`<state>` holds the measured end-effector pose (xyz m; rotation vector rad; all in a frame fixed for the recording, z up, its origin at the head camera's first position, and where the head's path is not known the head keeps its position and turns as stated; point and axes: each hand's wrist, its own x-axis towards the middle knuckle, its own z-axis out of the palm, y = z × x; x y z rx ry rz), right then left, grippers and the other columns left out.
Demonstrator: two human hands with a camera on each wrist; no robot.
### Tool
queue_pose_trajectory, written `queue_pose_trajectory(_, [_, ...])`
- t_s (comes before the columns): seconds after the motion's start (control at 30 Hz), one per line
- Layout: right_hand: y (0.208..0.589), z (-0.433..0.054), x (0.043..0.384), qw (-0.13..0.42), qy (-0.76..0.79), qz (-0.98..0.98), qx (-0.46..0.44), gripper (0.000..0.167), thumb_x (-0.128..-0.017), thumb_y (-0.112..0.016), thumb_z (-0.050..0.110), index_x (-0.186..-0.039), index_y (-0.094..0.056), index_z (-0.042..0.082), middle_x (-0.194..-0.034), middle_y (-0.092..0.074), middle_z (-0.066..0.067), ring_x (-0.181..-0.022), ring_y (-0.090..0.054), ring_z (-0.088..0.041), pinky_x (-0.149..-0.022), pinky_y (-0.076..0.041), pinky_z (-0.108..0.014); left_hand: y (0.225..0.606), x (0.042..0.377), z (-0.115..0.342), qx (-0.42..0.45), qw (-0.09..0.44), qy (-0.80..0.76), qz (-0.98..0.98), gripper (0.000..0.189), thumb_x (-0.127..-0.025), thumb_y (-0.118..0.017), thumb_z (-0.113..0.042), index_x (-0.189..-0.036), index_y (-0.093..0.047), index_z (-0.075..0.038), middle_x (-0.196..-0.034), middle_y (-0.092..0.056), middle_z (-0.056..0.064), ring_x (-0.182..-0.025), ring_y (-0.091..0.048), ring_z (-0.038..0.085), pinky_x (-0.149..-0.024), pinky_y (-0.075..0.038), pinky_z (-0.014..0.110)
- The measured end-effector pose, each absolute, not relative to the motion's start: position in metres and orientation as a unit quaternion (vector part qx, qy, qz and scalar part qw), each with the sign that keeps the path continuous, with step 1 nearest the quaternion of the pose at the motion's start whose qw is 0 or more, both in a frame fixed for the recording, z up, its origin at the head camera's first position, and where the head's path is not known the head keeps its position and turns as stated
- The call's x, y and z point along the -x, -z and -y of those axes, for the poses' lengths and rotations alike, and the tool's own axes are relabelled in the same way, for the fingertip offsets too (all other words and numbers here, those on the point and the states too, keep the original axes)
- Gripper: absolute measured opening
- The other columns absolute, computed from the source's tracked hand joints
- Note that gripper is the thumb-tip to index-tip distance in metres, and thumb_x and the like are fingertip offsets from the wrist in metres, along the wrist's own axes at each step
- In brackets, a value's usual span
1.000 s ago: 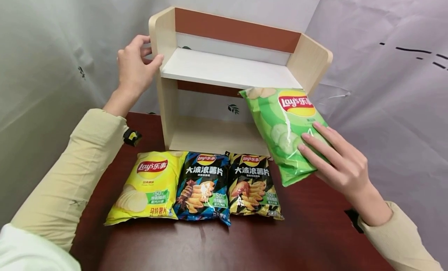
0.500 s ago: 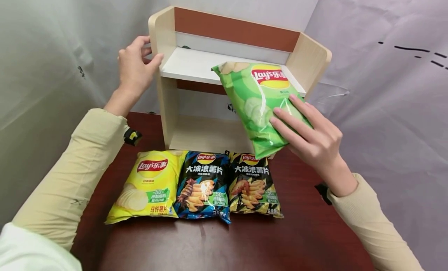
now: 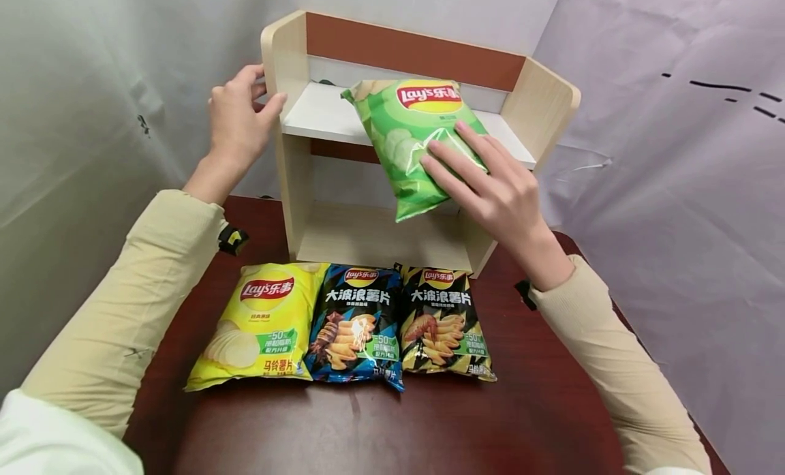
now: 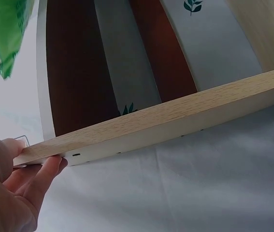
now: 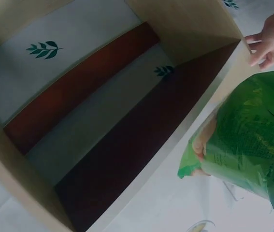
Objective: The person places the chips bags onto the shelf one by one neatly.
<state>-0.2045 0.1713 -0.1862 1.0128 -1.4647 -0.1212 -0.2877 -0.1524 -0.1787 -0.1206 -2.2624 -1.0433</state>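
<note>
My right hand [image 3: 490, 182] grips a green Lay's potato chip bag [image 3: 417, 120], fingers spread across its front and the thumb hidden behind. The bag hangs tilted in front of the white upper board of a small wooden shelf [image 3: 542, 114]. In the right wrist view the green bag [image 5: 248, 140] shows its back side. At the shelf's upper left, my left hand [image 3: 239, 117] pinches the side panel's edge. The left wrist view shows that hand [image 4: 16, 183] with its thumb on one face of the panel [image 4: 151, 113] and its fingers on the other.
On the dark red table [image 3: 392, 434], in front of the shelf, three chip bags lie side by side: yellow [image 3: 257, 325], blue and black [image 3: 356, 325], and black and gold [image 3: 446, 325]. White cloth hangs around the table.
My right hand has carried the green chip bag left and upward, from the shelf's right side to in front of its upper board. The left hand stays on the side panel.
</note>
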Motion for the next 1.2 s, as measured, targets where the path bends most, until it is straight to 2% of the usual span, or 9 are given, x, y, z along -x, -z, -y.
queue_pose_trajectory(0.27, [0.175, -0.153, 0.233, 0.598, 0.071, 0.669, -0.437, 0.037, -0.095, -0.052, -0.001, -0.123, -0.066, 0.018, -0.123, -0.068, 0.000, -0.120, -0.061, -0.025, -0.099, -0.051, -0.040, 0.178, 0.287, 0.152, 0.048, 0.323, 0.390, 0.861, 0.047, -0.093, -0.058, -0.029, -0.137, -0.053, -0.014, -0.131, -0.059, 0.008, -0.105, -0.068, 0.026, -0.093, -0.054, 0.040])
queue_pose_trajectory(0.53, [0.168, -0.134, 0.257, 0.583, 0.029, 0.687, -0.434, 0.035, -0.099, -0.045, 0.003, -0.120, -0.068, 0.017, -0.125, -0.066, -0.008, -0.118, -0.062, -0.026, -0.095, -0.053, -0.042, 0.179, 0.287, 0.151, 0.057, 0.336, 0.381, 0.860, 0.045, -0.093, -0.059, -0.029, -0.136, -0.055, -0.014, -0.128, -0.061, 0.007, -0.101, -0.069, 0.028, -0.091, -0.055, 0.040])
queue_pose_trajectory(0.73, [0.169, -0.122, 0.264, 0.578, 0.017, 0.694, -0.428, 0.039, -0.099, -0.040, 0.000, -0.119, -0.069, 0.017, -0.112, -0.065, -0.015, -0.112, -0.063, -0.030, -0.095, -0.053, -0.040, 0.181, 0.286, 0.152, 0.059, 0.332, 0.384, 0.860, 0.046, -0.093, -0.059, -0.029, -0.137, -0.055, -0.015, -0.129, -0.060, 0.007, -0.101, -0.069, 0.027, -0.091, -0.055, 0.040])
queue_pose_trajectory(0.87, [0.169, -0.118, 0.266, 0.573, 0.030, 0.707, -0.414, 0.039, -0.101, -0.037, 0.002, -0.121, -0.068, 0.015, -0.105, -0.063, -0.014, -0.108, -0.062, -0.029, -0.093, -0.053, -0.039, 0.181, 0.285, 0.152, 0.058, 0.334, 0.385, 0.858, 0.046, -0.093, -0.060, -0.028, -0.137, -0.055, -0.016, -0.128, -0.060, 0.007, -0.101, -0.069, 0.026, -0.091, -0.055, 0.040])
queue_pose_trajectory(1.0, [0.168, -0.116, 0.269, 0.563, 0.036, 0.717, -0.411, 0.038, -0.102, -0.034, 0.004, -0.123, -0.065, 0.012, -0.104, -0.063, -0.013, -0.101, -0.062, -0.029, -0.091, -0.054, -0.038, 0.181, 0.285, 0.151, 0.059, 0.335, 0.387, 0.857, 0.045, -0.093, -0.060, -0.028, -0.136, -0.055, -0.016, -0.129, -0.061, 0.006, -0.101, -0.069, 0.026, -0.091, -0.055, 0.040])
queue_pose_trajectory(1.1, [0.167, -0.115, 0.271, 0.542, 0.035, 0.723, -0.428, 0.036, -0.102, -0.034, 0.005, -0.124, -0.063, 0.009, -0.106, -0.063, -0.013, -0.099, -0.062, -0.029, -0.091, -0.053, -0.038, 0.181, 0.286, 0.151, 0.059, 0.336, 0.387, 0.856, 0.045, -0.093, -0.060, -0.028, -0.136, -0.056, -0.016, -0.129, -0.061, 0.007, -0.101, -0.069, 0.027, -0.091, -0.055, 0.040])
queue_pose_trajectory(1.2, [0.167, -0.113, 0.271, 0.506, 0.035, 0.736, -0.448, 0.030, -0.101, -0.044, 0.012, -0.125, -0.060, 0.005, -0.112, -0.064, -0.013, -0.106, -0.061, -0.029, -0.101, -0.048, -0.038, 0.181, 0.286, 0.151, 0.058, 0.338, 0.386, 0.856, 0.044, -0.093, -0.059, -0.028, -0.135, -0.056, -0.015, -0.128, -0.061, 0.007, -0.100, -0.070, 0.027, -0.091, -0.055, 0.040])
